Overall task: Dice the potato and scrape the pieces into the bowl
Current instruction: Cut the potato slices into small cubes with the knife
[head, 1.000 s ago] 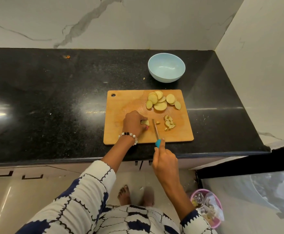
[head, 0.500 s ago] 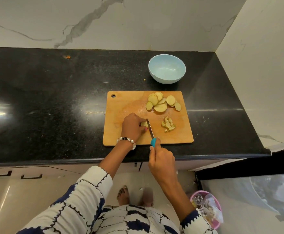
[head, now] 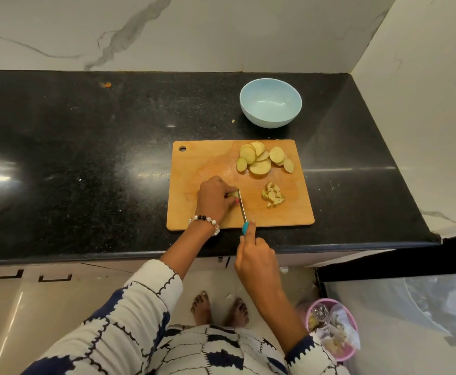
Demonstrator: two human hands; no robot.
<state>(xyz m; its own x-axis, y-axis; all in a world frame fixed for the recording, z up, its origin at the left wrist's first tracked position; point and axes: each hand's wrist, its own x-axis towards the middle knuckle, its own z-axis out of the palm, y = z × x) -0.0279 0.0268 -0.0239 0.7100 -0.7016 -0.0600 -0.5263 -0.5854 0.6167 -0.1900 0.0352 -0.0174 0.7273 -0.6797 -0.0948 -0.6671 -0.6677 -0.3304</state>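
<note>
A black speckled tabletop point(head: 86, 163) carries a wooden cutting board point(head: 194, 163) at frame centre, the empty bowl point(head: 270, 102) above it. The left hand point(head: 214, 197) curls its fingers point(head: 228, 191) over a potato piece point(head: 233, 195); the right hand point(head: 258, 262) grips the knife point(head: 242, 207). Slices point(head: 260, 161) wait upper right, diced bits point(head: 273, 198) beside. Cut potato is likely firm but wet and slippery, so pinning it flat from above suits it.

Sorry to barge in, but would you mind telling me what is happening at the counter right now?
A person is dicing potato on a wooden cutting board. The left hand holds a small potato piece steady while the right hand grips a blue-handled knife beside it. Round slices wait at the board's far side, a small diced pile lies nearby, and the blue bowl holds nothing yet.
</note>
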